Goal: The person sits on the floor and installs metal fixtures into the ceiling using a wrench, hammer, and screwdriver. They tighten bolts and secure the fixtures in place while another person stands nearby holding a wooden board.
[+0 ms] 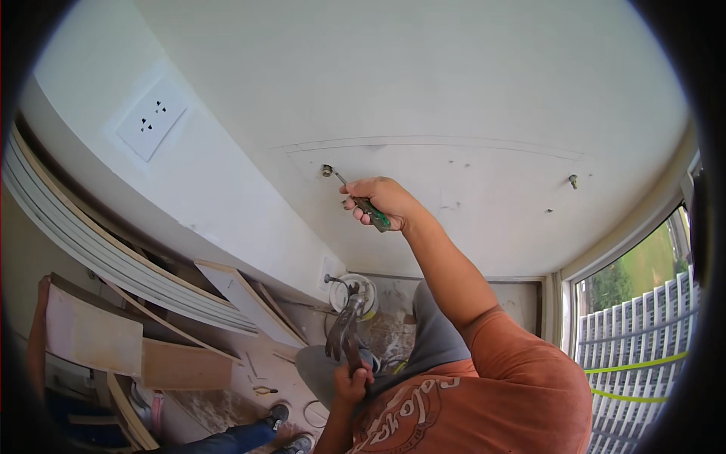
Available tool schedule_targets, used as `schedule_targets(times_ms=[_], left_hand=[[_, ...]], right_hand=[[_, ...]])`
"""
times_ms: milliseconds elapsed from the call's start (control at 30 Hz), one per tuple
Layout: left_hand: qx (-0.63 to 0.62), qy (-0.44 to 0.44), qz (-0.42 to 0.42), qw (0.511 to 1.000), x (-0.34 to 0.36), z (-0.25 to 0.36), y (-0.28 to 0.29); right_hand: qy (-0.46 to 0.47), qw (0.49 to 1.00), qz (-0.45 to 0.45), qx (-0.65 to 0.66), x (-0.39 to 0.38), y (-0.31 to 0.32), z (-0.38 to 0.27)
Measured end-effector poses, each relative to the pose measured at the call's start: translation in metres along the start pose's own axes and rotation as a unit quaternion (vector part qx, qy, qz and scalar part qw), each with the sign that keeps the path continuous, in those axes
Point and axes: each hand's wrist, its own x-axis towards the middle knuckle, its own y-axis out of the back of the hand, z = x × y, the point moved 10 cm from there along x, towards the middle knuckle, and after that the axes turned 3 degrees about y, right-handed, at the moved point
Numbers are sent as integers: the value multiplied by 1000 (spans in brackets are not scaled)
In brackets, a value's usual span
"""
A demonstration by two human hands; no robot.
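In the head view, a green-handled screwdriver (373,213) is gripped by the curled right hand (387,198), its tip held just beside a metal bolt (327,171) in the white wall (454,83), while a hammer (345,324) is clasped before the torso by the closed left hand (352,384). The screwdriver is judged light, rigid and best grasped by its thick handle; the hammer seems head-heavy, best held low.

- The green-handled tool (380,219) is partly covered by the right hand (386,200).
- The hammer (348,324) is partly hidden by the left hand (352,384).
- A co-worker's arm (36,333) is cut off at the left edge.
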Motion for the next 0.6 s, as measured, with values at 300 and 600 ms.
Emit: schedule_targets(times_ms=[300,600], left_hand=[[50,-70,-8,996,38,56,-8],[256,-238,127,928,96,101,24]], right_hand=[[11,980,79,184,8,-47,8],[0,980,60,188,13,-44,4]])
